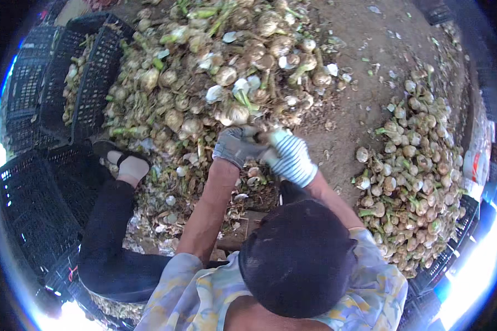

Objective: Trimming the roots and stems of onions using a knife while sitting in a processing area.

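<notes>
My left hand (237, 145), in a grey glove, and my right hand (290, 155), in a white glove with dark stripes, meet in front of me, both blurred. Something small and brownish shows between the fingertips, too blurred to name for certain; which hand grips it cannot be told. Just beyond my hands lies a large heap of garlic bulbs (174, 120) with green and dry stalks, some soiled. Pale peeled skins (214, 94) are scattered over it. To the right, a second pile of garlic bulbs (410, 178) with short stems lies on the ground.
Black plastic crates (97, 78) stand at the left, one with garlic inside. More dark crates (29, 207) are at the lower left, and another crate (443, 252) is beside the right pile. Bare ground (348, 124) with scraps runs between the heaps. My sandalled foot (133, 167) rests by the heap.
</notes>
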`<action>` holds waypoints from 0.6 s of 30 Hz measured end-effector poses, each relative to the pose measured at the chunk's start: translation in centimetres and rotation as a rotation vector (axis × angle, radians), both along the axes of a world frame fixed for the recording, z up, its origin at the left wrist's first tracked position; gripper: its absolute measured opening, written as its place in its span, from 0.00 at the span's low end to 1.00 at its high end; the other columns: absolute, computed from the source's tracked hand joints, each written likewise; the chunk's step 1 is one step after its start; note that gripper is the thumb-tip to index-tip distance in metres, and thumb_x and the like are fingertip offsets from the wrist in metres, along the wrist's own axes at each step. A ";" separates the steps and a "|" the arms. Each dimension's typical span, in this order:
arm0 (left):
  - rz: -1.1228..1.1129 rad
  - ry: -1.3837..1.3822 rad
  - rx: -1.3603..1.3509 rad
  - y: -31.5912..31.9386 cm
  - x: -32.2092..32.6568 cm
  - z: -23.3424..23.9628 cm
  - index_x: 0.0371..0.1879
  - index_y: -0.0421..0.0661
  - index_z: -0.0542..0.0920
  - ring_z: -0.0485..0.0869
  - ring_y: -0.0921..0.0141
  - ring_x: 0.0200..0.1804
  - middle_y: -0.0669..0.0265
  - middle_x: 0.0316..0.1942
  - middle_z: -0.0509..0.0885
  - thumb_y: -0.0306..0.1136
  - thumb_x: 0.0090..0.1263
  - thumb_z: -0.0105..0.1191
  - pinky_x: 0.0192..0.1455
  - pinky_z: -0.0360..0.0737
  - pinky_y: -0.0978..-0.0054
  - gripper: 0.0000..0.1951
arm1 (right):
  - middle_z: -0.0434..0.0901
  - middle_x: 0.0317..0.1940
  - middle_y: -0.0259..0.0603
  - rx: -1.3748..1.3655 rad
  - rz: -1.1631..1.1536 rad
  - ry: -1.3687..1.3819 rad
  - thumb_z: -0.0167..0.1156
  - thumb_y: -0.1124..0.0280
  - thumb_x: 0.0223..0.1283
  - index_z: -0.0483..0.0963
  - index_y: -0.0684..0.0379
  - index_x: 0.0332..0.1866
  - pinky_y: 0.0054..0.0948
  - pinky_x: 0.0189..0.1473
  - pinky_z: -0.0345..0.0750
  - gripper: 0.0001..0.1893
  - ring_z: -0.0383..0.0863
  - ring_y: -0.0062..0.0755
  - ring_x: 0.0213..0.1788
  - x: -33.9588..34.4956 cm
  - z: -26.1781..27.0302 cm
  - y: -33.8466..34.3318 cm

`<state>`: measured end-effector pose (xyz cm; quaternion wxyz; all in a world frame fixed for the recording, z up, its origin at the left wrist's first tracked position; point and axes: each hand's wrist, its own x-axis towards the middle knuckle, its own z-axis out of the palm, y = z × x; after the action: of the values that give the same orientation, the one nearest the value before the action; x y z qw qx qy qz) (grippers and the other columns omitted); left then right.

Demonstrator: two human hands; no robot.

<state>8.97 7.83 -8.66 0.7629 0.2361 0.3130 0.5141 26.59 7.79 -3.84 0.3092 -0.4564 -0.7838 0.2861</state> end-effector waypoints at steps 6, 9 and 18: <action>-0.258 1.143 -0.463 -0.2 -4.0 -5.5 0.49 0.44 0.74 0.77 0.65 0.43 0.61 0.40 0.80 0.46 0.71 0.41 0.54 0.73 0.65 0.19 | 0.75 0.17 0.44 -0.040 0.052 -0.383 0.62 0.59 0.51 0.73 0.57 0.36 0.36 0.22 0.73 0.13 0.78 0.44 0.20 -0.6 1.8 3.2; -0.481 1.685 0.098 -0.6 -2.9 -3.4 0.52 0.50 0.72 0.75 0.61 0.52 0.63 0.51 0.76 0.48 0.70 0.42 0.62 0.66 0.63 0.19 | 0.73 0.16 0.45 -0.068 0.082 -0.390 0.60 0.61 0.52 0.69 0.58 0.29 0.39 0.22 0.71 0.12 0.77 0.46 0.20 -1.6 2.1 3.5; -0.364 1.715 0.621 -4.9 -7.6 -10.6 0.52 0.46 0.73 0.76 0.63 0.47 0.57 0.47 0.78 0.36 0.70 0.45 0.52 0.74 0.68 0.14 | 0.70 0.15 0.46 0.066 0.132 -0.414 0.58 0.69 0.45 0.65 0.60 0.26 0.39 0.20 0.70 0.10 0.75 0.47 0.18 -1.7 1.9 3.4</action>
<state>1.35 2.92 -19.26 0.2423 0.7744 0.5764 0.0969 24.86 11.15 -1.97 0.1369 -0.4429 -0.8676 0.1801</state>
